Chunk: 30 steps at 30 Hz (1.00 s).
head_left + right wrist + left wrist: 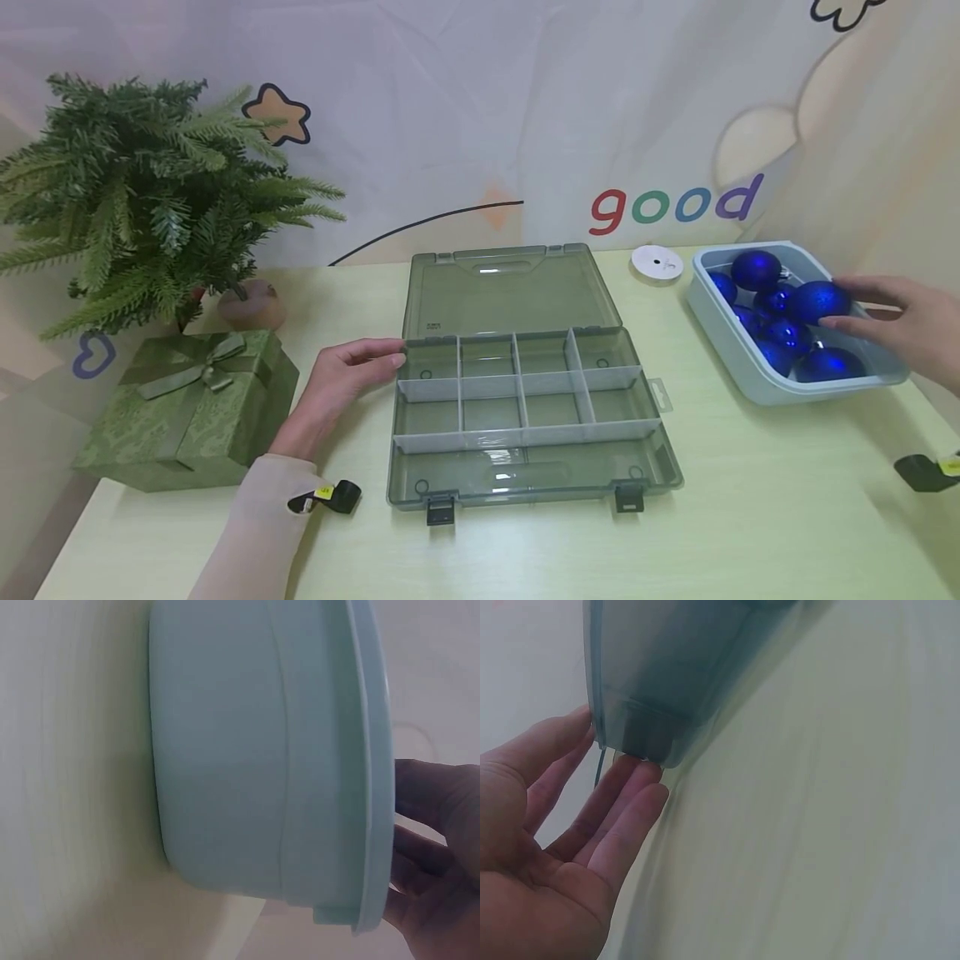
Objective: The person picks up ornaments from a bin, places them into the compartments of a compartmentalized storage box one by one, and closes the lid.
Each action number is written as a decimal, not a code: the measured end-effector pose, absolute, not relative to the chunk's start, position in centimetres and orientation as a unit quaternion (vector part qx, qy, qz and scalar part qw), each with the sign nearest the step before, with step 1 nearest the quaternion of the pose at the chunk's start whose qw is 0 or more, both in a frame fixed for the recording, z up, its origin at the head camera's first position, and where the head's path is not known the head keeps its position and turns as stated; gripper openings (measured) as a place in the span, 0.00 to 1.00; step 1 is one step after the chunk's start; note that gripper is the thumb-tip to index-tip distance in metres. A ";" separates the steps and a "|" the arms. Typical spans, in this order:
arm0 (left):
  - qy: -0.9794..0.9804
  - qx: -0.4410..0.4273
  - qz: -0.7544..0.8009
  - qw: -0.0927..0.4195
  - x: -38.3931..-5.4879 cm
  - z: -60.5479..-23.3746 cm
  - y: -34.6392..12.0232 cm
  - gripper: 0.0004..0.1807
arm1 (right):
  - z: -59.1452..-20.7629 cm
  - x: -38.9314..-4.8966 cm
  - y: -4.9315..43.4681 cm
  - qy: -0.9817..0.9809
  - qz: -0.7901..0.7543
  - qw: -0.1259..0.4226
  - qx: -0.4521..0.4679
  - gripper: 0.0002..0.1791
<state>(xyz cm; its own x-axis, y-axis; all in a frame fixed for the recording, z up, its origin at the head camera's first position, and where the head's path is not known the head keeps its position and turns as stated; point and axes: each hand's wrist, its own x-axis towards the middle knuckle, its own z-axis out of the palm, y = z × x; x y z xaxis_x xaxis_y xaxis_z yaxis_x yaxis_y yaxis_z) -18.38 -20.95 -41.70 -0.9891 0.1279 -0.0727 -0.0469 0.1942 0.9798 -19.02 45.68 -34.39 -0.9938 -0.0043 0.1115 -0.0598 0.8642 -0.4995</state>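
Note:
A translucent green compartment box (pixel 525 433) lies with its lid (pixel 513 292) folded back, its grid of dividers bare. My left hand (pixel 348 379) touches the box's rear left corner, fingers fairly straight; the left wrist view shows the fingertips (pixel 652 796) against the corner's outside. At the right stands a light blue plastic tub (pixel 738 358) holding several blue Christmas balls (pixel 828 365). Over its right side, my right hand (pixel 907 321) pinches a matte blue Christmas ball (pixel 817 302) between thumb and fingers. In the right wrist view the tub wall (pixel 225 750) hides that ball and the fingertips.
To the left is a green gift box (pixel 180 408) with a bow, and behind it a small artificial Christmas tree (pixel 150 192). A white ribbon spool (pixel 657 263) lies between the lid and the tub. A printed cloth (pixel 450 125) hangs behind the table.

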 end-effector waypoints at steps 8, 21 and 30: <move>0.763 0.030 0.643 0.062 -18.5 -42.0 -20.9 0.22 | -34.6 -19.0 45.4 -0.966 0.249 0.063 0.009 0.33; 0.764 0.032 0.642 0.060 -18.5 -41.9 -20.9 0.22 | -33.3 -19.0 43.5 -0.955 0.280 0.094 0.002 0.33; 0.770 0.027 0.633 0.068 -18.5 -41.8 -21.0 0.23 | -29.8 -18.6 39.2 -0.958 0.279 0.069 -0.008 0.41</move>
<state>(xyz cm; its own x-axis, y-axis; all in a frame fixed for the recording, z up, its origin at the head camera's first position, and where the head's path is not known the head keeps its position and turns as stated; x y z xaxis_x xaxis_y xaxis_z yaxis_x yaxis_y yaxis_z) -18.48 -21.02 -41.83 -0.9893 0.1273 -0.0715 -0.0456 0.1960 0.9795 -18.64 39.20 -29.75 -0.9903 0.0541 0.1281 -0.0232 0.8441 -0.5358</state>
